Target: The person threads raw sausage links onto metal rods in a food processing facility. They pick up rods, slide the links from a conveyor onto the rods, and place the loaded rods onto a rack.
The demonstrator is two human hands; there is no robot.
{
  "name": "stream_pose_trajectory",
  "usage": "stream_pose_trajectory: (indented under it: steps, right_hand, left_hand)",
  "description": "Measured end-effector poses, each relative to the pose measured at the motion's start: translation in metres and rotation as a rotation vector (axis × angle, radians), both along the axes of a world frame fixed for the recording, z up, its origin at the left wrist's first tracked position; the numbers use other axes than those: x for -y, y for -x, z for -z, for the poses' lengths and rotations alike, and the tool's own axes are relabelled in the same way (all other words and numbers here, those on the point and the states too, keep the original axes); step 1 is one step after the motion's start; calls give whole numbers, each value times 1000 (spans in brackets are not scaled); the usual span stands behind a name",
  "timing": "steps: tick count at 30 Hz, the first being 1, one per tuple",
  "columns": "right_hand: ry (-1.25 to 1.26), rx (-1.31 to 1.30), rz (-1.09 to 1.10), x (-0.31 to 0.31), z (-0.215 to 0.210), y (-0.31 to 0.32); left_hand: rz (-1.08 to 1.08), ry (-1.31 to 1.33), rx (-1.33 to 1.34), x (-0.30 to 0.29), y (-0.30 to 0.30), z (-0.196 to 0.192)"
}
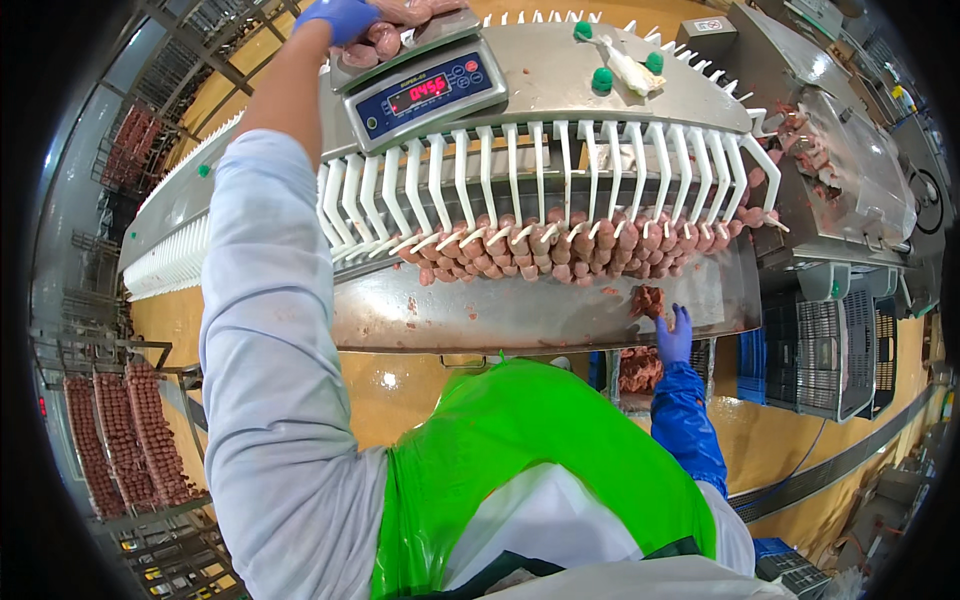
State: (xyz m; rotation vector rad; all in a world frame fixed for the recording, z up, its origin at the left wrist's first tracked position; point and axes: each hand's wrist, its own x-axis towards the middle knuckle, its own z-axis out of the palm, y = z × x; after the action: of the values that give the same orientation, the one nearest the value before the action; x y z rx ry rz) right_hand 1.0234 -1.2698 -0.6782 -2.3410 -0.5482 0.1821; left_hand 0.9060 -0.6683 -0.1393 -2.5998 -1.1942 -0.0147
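Note:
My left hand [343, 17], in a blue glove, reaches to the upper edge of the view and rests against pale pink sausages [384, 38] on a digital scale. Its fingers are partly cut off, so its grip cannot be made out. The scale [425, 92] has a lit red display and stands on a metal housing. My right hand [676, 336], also gloved in blue, is at the front edge of the metal tray [480, 318] with its fingers apart. Just beyond its fingertips lies a lump of minced meat [648, 301]. Linked sausages [560, 250] hang in a row from white hooks [540, 175].
Green knobs [601, 80] and a whitish crumpled piece [632, 70] lie on the housing. A machine with meat scraps [815, 160] stands at the right, above stacked dark crates [825, 350]. A container of meat [640, 370] sits below the tray. Racks of sausages [125, 440] stand left.

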Motion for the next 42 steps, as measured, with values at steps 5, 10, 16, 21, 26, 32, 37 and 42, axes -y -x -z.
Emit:
stream_pose_trajectory:
  steps: [5,10,16,21,26,32,37,42]
  right_hand:
    - [-188,-100,85,34,-33,-3]
    - [-481,-196,59,0,-73,-19]
    - [-653,22,-263,-101,-177,-7]
    - [-722,-38,-753,-194,-296,65]
    - [-692,-392,-1242,-295,-348,181]
    - [-213,-772,-1459,-358,-282,262]
    - [-192,-1037,-1348,-395,-319,262]
    - [-437,-1113,-1258,-444,-375,292]
  left_hand:
    - [462,940,1259,-39,59,-63]
    - [924,1311,1347,-41,117,-157]
    - [850,1423,1377,20,189,-172]
    - [771,1447,1410,99,245,-62]
    - [308,1488,1829,162,287,88]
    - [74,1707,2081,152,336,201]
    - [50,1712,1872,113,377,254]
    - [132,1560,1914,101,382,253]
